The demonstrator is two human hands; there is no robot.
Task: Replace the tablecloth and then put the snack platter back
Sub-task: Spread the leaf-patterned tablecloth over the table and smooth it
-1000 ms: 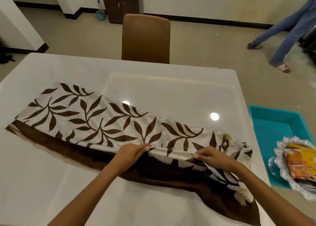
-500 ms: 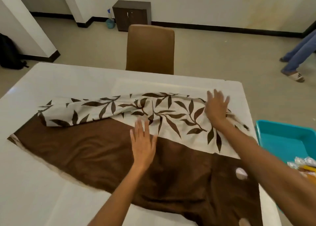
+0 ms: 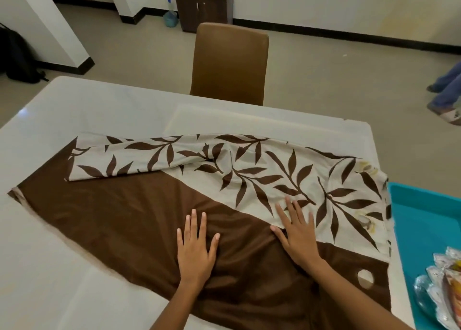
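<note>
A tablecloth [image 3: 119,215], plain brown with a cream band printed with brown leaves, lies partly unfolded on the white table [image 3: 74,115]. Its leaf-print part is still folded over along the far left. My left hand [image 3: 195,247] rests flat on the brown cloth, fingers apart. My right hand [image 3: 296,232] lies flat across the seam between brown and leaf print, fingers spread. The snack platter [image 3: 441,292], clear and scalloped with packets on it, shows at the lower right edge in a teal tray.
A brown chair [image 3: 229,62] stands at the table's far side. The teal tray [image 3: 419,220] sits beside the table's right edge. Another person's legs [image 3: 446,90] are at the far right. A dark cabinet [image 3: 203,5] and backpack [image 3: 17,55] stand by the walls.
My hands flipped the folded leaf-print layer away from me, uncovering the brown part. They then let go and drew back toward me, both now flat on the cloth.
</note>
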